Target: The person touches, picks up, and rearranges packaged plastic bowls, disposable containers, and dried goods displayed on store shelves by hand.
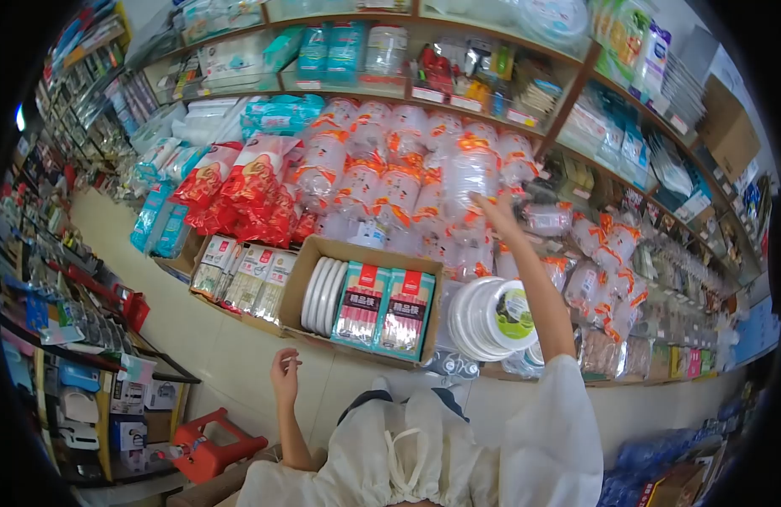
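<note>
My right hand [492, 211] reaches out over the display, its fingers at the lower end of a clear pack of plastic cups [470, 173] with orange printing. Around that pack lie several similar wrapped packs [396, 193]. My left hand [285, 372] hangs above the floor, empty, with loosely bent fingers. Nearest to it is a cardboard box [365, 346] holding white round lids or plates [324, 296] on edge and packs of chopsticks [405, 308]. Just right of the box stands a stack of white round containers [483, 317], the top one bearing a green label.
Red bags [251, 182] are piled left of the cups, with boxed packs of sticks [247, 275] below. Shelves of goods [356, 51] rise behind. A red stool [214, 444] stands at lower left, near another shelf rack [111, 397]. Tiled floor [213, 338] runs along the display.
</note>
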`<state>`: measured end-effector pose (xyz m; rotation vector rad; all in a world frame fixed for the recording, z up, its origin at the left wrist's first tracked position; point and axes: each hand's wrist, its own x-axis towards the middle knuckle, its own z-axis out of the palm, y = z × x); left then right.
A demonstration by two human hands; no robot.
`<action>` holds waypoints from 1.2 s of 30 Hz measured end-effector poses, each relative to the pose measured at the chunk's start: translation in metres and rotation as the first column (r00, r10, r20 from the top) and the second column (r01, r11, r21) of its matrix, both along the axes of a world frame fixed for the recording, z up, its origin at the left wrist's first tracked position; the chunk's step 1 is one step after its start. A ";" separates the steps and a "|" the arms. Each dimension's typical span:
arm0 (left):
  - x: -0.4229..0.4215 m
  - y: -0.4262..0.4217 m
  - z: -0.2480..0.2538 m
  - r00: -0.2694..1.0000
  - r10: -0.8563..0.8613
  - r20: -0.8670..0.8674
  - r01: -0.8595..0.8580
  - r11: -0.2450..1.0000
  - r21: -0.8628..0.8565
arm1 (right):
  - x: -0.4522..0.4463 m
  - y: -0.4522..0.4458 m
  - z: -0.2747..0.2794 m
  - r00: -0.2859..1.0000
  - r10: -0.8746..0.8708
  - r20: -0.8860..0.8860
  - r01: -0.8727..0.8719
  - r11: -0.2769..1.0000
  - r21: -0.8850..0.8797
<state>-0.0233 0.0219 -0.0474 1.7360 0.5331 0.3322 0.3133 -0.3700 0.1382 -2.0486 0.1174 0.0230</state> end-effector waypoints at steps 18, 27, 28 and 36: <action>-0.137 0.047 -0.073 0.883 0.432 -0.182 -0.457 0.881 -0.124 | 0.162 0.286 -0.098 0.963 0.261 0.075 -0.189 0.843 -0.504; -0.080 0.040 -0.060 0.930 0.298 -0.217 -0.333 0.931 -0.150 | 0.137 0.275 -0.086 0.855 0.410 0.316 -0.078 0.706 -0.704; -0.075 0.040 -0.060 0.936 0.278 -0.216 -0.314 0.937 -0.152 | 0.143 0.277 -0.093 0.842 0.393 0.370 -0.009 0.696 -0.718; -0.050 0.038 -0.050 0.974 0.166 -0.153 -0.186 0.974 -0.128 | 0.139 0.277 -0.096 0.852 0.419 0.313 -0.104 0.722 -0.684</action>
